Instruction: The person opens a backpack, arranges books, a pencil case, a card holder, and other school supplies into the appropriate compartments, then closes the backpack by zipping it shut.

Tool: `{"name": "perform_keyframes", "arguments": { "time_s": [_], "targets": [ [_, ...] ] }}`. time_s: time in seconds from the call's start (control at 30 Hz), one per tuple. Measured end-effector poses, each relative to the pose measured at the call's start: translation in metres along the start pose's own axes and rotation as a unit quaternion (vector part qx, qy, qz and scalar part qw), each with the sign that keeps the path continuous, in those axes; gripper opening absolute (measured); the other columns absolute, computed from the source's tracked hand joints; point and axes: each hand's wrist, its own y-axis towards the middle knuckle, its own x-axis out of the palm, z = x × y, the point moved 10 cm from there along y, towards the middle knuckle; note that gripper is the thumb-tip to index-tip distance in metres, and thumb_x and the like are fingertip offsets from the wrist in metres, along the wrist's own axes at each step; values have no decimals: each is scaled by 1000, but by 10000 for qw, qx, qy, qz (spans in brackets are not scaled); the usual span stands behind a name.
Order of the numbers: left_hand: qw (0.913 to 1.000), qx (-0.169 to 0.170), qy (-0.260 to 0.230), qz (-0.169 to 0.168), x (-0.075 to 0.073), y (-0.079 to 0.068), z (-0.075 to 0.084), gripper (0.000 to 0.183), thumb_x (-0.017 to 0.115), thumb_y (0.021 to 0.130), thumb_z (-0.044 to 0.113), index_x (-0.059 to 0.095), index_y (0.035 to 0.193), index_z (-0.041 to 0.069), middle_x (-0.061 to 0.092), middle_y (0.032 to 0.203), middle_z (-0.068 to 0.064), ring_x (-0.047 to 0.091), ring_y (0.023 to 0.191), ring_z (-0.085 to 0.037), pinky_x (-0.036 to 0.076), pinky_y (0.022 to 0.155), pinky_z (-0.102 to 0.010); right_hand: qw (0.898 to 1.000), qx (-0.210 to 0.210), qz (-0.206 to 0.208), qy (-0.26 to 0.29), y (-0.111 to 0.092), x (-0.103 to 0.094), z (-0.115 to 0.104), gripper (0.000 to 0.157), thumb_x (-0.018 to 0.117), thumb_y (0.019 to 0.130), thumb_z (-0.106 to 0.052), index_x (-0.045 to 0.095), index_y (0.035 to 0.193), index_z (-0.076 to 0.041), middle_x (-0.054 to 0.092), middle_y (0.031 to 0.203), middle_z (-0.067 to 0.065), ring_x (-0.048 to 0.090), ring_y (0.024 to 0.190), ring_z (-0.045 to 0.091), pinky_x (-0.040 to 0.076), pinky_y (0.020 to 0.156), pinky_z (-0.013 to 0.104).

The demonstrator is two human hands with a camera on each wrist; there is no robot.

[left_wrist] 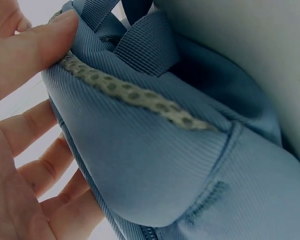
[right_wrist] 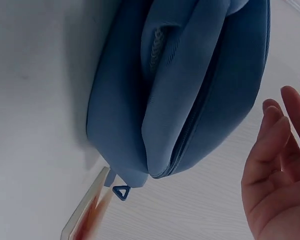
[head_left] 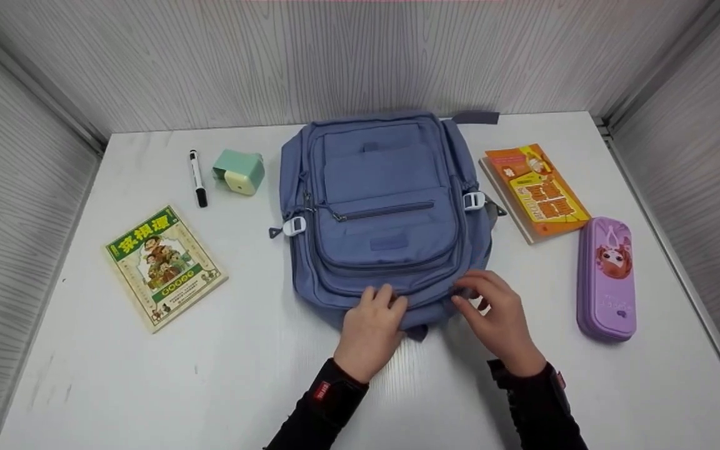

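A blue backpack (head_left: 385, 169) lies flat on the white table, its front pocket facing up. My left hand (head_left: 372, 331) grips the near end of the bag. In the left wrist view the thumb lies by a pale dotted trim strip (left_wrist: 130, 95) and the other fingers are on the opposite side of the fabric. My right hand (head_left: 497, 319) is at the bag's near right corner, thumb and fingers bent and apart. The right wrist view shows that hand beside the bag, nothing visible between its fingers. A zipper track (right_wrist: 190, 127) runs along the bag there.
Left of the bag lie a green-and-cream book (head_left: 166, 269), a marker (head_left: 197, 178) and a mint-green box-like item (head_left: 240, 170). To the right are an orange-and-yellow book (head_left: 538, 190) and a purple pencil case (head_left: 607, 281). Grey panels (head_left: 347, 62) enclose the table on three sides.
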Motion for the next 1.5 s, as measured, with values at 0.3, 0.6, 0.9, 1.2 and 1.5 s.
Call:
{"name": "perform_keyframes", "arguments": {
  "time_s": [0.3,0.6,0.9,1.2,1.5],
  "targets": [
    [9999,-103,9,57,0,0,-2,45,91,62,21,69,101,15,60,98,-2,55,84,-18,54,53,-31,9960,-115,-493,-735,-7,27,-8,31,80,79,-2,72,108,-5,68,116,13,64,103,25,53,75,34],
    [9999,-126,13,20,2,-1,0,51,92,63,24,70,107,16,60,99,-2,56,87,-18,55,56,-30,9929,-75,-378,-1122,-2,32,-7,25,81,77,-1,74,100,-7,70,107,10,66,101,26,55,84,39],
    [9955,36,-769,553,-26,-8,-22,41,84,77,19,70,114,12,65,111,-5,65,102,-21,58,80,-32,9845,-864,247,-1506,6,23,-18,23,88,67,-3,76,86,-9,75,88,5,55,78,23,42,69,35],
    [9413,-3226,-335,936,-86,-55,-209,35,69,90,15,64,118,-4,62,118,-26,60,108,-43,50,94,-54,9779,-1093,445,-1725,13,18,-27,18,88,67,-7,76,79,-13,75,79,3,50,75,24,33,66,38],
    [7759,-6213,-466,-988,-72,-174,-342,71,44,101,40,46,122,-28,42,127,-46,47,116,-59,49,87,-61,9765,-1065,336,-1843,25,14,-30,15,87,69,-9,75,78,-10,75,76,4,53,73,24,35,65,37]
  ]
}}
